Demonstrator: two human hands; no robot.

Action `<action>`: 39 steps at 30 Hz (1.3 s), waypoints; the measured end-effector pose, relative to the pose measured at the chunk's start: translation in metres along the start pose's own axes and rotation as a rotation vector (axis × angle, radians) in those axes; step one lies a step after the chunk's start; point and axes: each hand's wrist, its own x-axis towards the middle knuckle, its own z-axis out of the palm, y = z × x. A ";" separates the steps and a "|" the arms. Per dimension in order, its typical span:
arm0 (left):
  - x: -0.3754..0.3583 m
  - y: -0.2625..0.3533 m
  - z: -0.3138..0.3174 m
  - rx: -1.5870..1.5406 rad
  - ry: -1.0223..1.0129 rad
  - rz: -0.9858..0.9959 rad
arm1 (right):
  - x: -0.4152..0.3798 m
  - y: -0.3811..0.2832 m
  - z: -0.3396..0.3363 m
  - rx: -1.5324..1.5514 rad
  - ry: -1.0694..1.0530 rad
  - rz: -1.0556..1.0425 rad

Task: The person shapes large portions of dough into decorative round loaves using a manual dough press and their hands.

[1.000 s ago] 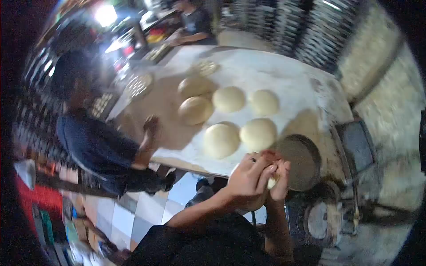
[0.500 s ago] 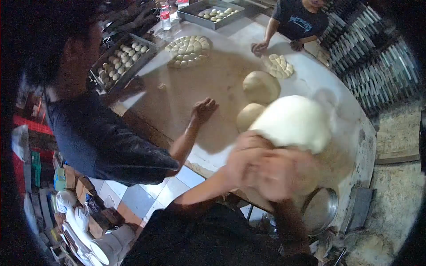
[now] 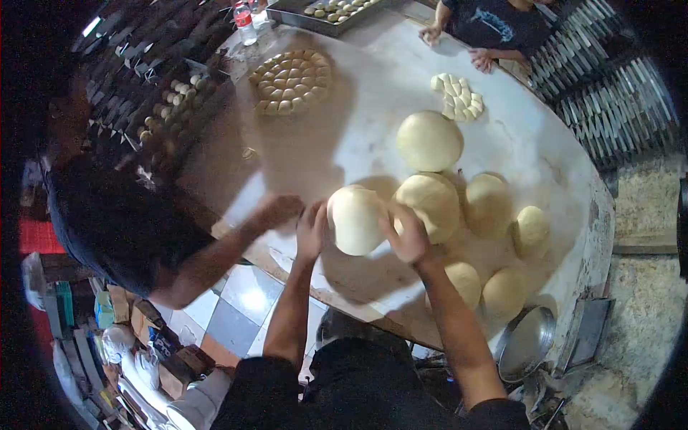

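A smooth, pale dough ball (image 3: pixel 354 222) is between my two hands near the front edge of the table. My left hand (image 3: pixel 312 231) cups its left side, and my right hand (image 3: pixel 407 238) presses on its right side, fingers along the dough. Just right of it, a large dough ball (image 3: pixel 430 201) stands close to my right fingers. Behind that lies another big dough ball (image 3: pixel 430 140). More dough balls sit to the right, among them a tall one (image 3: pixel 489 204), a small one (image 3: pixel 532 226) and two near my right forearm, one of them (image 3: pixel 504 292) fully visible.
At left a co-worker's hand (image 3: pixel 281 209) reaches close to my left hand. Another person's hands (image 3: pixel 482 59) are at the far edge. A dough disc cut into pieces (image 3: pixel 292 79), a smaller cut piece (image 3: pixel 462 99), a bottle (image 3: pixel 245 27), a tray (image 3: pixel 322 29) and a round pan (image 3: pixel 507 351) are around.
My hands were together beside a large pale dough mass at the right; now they are apart around a dough ball farther left. The co-worker's arm at left has moved nearer my hands.
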 end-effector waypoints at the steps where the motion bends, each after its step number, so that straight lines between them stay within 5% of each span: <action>1: 0.024 -0.006 0.013 -0.067 -0.028 -0.011 | 0.029 -0.009 0.005 0.050 -0.018 -0.043; 3: 0.070 -0.023 0.024 0.112 -0.163 0.121 | 0.065 0.044 0.047 -0.186 0.034 -0.171; 4: 0.082 -0.017 0.031 0.107 -0.267 0.198 | 0.073 0.045 0.052 -0.101 -0.028 -0.032; 8: 0.060 0.007 0.032 0.190 -0.456 -0.244 | 0.042 0.035 0.042 0.066 -0.238 0.395; 9: 0.053 -0.016 0.022 0.310 -0.545 -0.160 | 0.030 0.034 0.036 0.052 -0.277 0.445; 12: -0.028 0.007 0.016 0.497 -0.602 -0.278 | -0.052 0.061 0.052 -0.032 -0.221 0.220; 16: -0.126 0.017 0.021 0.551 -0.610 -0.256 | -0.153 0.021 0.044 -0.115 -0.076 0.230; 18: -0.120 0.032 0.038 0.590 -0.643 -0.312 | -0.159 0.024 0.051 -0.124 -0.012 0.276; 21: -0.073 0.012 0.048 0.598 -0.454 0.010 | -0.116 0.039 0.043 0.114 0.110 0.594; 22: -0.056 0.024 0.049 0.622 -0.229 0.034 | -0.104 0.044 0.037 0.103 0.204 0.526; 24: -0.043 0.058 0.031 0.631 -0.143 -0.185 | -0.095 0.058 0.020 0.075 0.375 0.397; 27: -0.065 0.064 0.000 0.382 -0.347 -0.675 | -0.117 0.027 -0.017 0.071 0.049 0.660; 30: -0.095 0.051 0.021 -0.082 -0.411 -0.682 | -0.155 0.055 0.027 0.642 0.198 0.707; 33: -0.078 0.008 0.036 -0.072 -0.562 -0.598 | -0.137 0.032 0.029 1.259 0.169 0.837; 36: -0.093 0.047 0.067 -0.211 -0.563 -0.588 | -0.147 0.053 0.046 1.128 0.281 0.733; 39: -0.151 0.074 0.092 -0.361 -0.579 -0.775 | -0.208 0.024 0.006 1.460 0.289 0.724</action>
